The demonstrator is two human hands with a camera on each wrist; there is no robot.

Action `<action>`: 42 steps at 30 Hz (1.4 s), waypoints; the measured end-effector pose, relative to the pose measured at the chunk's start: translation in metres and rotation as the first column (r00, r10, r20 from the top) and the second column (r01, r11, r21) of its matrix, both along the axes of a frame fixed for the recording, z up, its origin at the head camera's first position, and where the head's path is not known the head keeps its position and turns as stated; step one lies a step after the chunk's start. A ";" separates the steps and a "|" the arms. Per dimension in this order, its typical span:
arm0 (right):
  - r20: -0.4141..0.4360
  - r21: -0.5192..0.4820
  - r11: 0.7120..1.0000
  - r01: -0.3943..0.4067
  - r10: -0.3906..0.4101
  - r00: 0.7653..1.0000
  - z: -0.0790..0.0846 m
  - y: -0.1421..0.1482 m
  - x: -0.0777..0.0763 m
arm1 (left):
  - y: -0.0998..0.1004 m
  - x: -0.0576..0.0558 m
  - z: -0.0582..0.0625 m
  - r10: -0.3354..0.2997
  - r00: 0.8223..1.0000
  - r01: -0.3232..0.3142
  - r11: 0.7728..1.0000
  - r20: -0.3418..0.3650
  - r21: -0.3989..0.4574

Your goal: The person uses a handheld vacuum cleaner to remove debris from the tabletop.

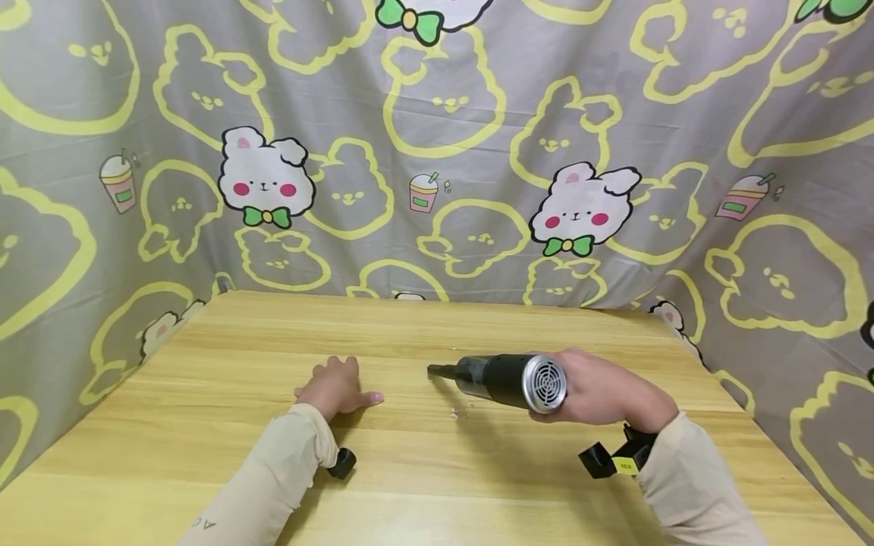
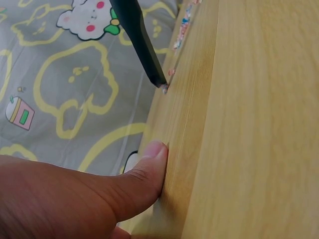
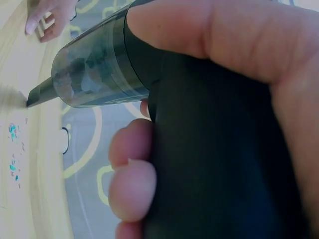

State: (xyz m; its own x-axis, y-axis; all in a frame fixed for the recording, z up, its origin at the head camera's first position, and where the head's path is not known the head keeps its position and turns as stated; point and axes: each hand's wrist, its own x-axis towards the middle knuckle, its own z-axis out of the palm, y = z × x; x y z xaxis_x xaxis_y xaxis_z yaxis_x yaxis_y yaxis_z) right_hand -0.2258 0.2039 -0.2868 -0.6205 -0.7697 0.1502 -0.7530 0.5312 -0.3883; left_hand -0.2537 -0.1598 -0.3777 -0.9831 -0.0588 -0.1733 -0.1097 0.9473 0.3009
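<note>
My right hand (image 1: 601,387) grips a black handheld vacuum cleaner (image 1: 505,379) with a silver vented end. Its narrow nozzle (image 2: 144,50) slants down to the wooden table, the tip right at some small scraps in the left wrist view. Through the clear dust cup (image 3: 92,69), bits of debris show inside. Small colourful scraps (image 3: 15,149) lie on the tabletop near the nozzle. To the left of the nozzle, my left hand (image 1: 336,387) rests on the table with fingers spread and thumb pointing toward it, holding nothing.
The wooden table (image 1: 205,394) reaches back to a grey curtain (image 1: 471,114) printed with yellow outlines and white bunnies, which also hangs along both sides. Black wrist cameras sit below each hand; one, the right camera (image 1: 617,457), hangs close over the tabletop.
</note>
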 end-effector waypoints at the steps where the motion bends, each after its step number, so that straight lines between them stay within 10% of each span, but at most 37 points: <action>1: 0.003 -0.002 1.000 0.004 -0.004 1.000 0.000 0.001 0.000 | 0.000 0.000 0.000 -0.001 1.000 0.001 1.000 -0.001 -0.001; 42: 0.019 0.034 0.999 -0.016 0.016 1.000 0.009 0.006 0.007 | 0.001 -0.001 0.000 -0.008 1.000 0.008 1.000 0.005 -0.006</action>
